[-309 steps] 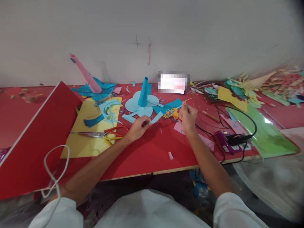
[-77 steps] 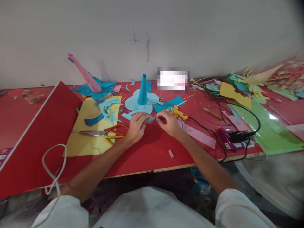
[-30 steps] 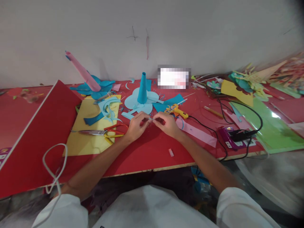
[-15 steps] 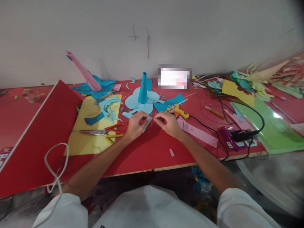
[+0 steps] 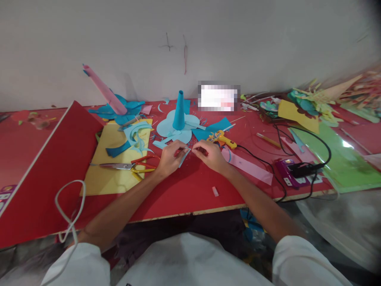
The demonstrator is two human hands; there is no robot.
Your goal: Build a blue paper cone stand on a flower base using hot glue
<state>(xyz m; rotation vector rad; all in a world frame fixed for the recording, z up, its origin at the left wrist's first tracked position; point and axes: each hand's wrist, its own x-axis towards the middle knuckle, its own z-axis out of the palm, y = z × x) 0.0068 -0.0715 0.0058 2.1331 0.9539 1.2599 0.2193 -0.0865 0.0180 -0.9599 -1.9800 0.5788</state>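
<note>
A small light-blue paper piece [image 5: 183,157] is pinched between the fingertips of my left hand [image 5: 172,158], low over the red table. Close beside it, the thumb and fingers of my right hand [image 5: 210,155] are pressed together; whether they grip anything is too small to make out. Just behind both hands stands a blue paper cone [image 5: 179,113] on a light-blue flower-shaped paper base [image 5: 166,126]. Left of my left hand lie scissors [image 5: 119,166] with red and yellow handles. A yellow glue gun [image 5: 228,140] rests beyond my right hand.
Yellow paper [image 5: 104,178] with blue offcuts lies left, by a leaning red board [image 5: 56,171]. A pink paper tube [image 5: 104,89] stands behind. To the right are a pink strip [image 5: 253,169], a purple power box [image 5: 290,174] with black cables, a pencil [image 5: 268,140] and green sheet [image 5: 351,163].
My right fingertips have shifted very slightly left, towards the light-blue paper piece. My left hand keeps its pinch, and everything else stays in place.
</note>
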